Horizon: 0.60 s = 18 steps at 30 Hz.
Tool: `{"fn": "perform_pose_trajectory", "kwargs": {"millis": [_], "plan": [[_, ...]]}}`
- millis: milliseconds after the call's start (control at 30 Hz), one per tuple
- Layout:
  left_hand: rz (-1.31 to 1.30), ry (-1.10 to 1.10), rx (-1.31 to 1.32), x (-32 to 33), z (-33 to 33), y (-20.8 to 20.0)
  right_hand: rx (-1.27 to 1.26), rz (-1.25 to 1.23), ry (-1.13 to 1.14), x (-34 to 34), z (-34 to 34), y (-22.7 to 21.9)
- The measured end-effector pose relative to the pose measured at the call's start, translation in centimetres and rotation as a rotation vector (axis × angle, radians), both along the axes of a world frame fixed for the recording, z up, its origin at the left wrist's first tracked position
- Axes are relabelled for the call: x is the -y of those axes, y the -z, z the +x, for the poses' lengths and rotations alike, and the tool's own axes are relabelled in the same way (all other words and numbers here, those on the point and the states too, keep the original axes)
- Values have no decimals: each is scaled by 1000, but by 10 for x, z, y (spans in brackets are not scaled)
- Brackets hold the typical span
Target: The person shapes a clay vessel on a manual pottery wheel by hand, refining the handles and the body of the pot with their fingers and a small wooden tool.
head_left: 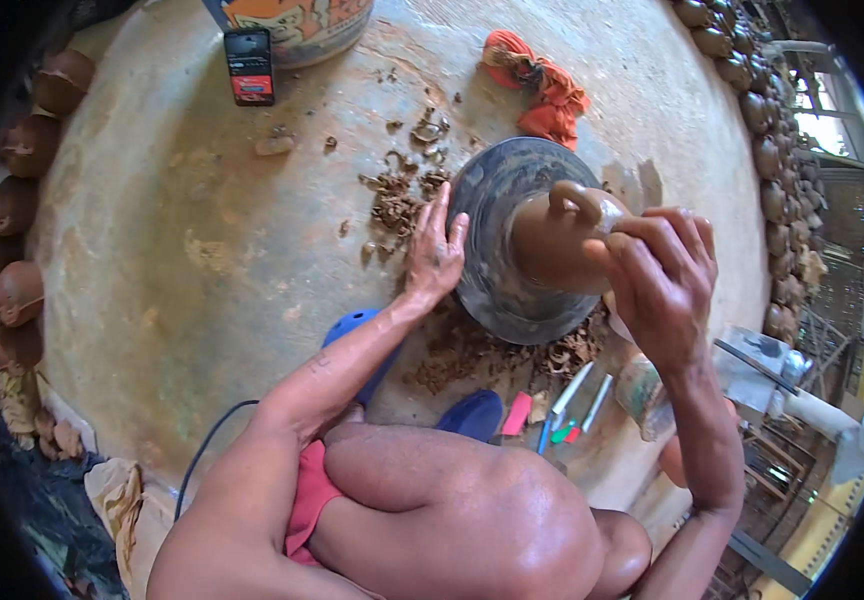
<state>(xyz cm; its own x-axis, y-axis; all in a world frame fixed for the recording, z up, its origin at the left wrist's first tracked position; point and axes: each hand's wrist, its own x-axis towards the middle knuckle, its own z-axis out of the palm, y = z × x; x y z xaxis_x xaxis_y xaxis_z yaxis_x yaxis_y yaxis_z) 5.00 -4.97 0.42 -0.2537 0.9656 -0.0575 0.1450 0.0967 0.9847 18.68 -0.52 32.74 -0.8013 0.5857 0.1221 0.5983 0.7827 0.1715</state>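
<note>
A wet brown clay pot (550, 245) stands on a round dark potter's wheel (482, 215) smeared with clay. A looped clay handle (574, 198) shows at its upper part. My left hand (436, 252) rests at the wheel's left edge, its fingers stretched out and holding nothing. At the top of the pot is my right hand (667, 275), fingers curled in with the thumb close to the forefinger. The hand covers part of the pot's upper end, and what lies between its fingertips is hidden.
Clay scraps (397, 205) lie around the wheel. Beyond it is an orange-red cloth (542, 85). A phone (250, 68) leans on a bucket (322, 35). Near my knees are slim tools (572, 388), a pink block (517, 412) and a jar (642, 395). Clay pots (32, 145) line both sides.
</note>
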Motion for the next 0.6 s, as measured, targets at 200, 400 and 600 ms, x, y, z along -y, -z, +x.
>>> {"fn": "perform_pose_trajectory", "kwargs": {"millis": [200, 400, 600], "plan": [[38, 58, 12, -41, -5, 1, 78, 36, 162, -16, -11, 32], [41, 99, -6, -53, -12, 8, 519, -5, 571, -54, -24, 49], [41, 47, 26, -39, -9, -1, 698, 58, 563, -65, -38, 84]]}}
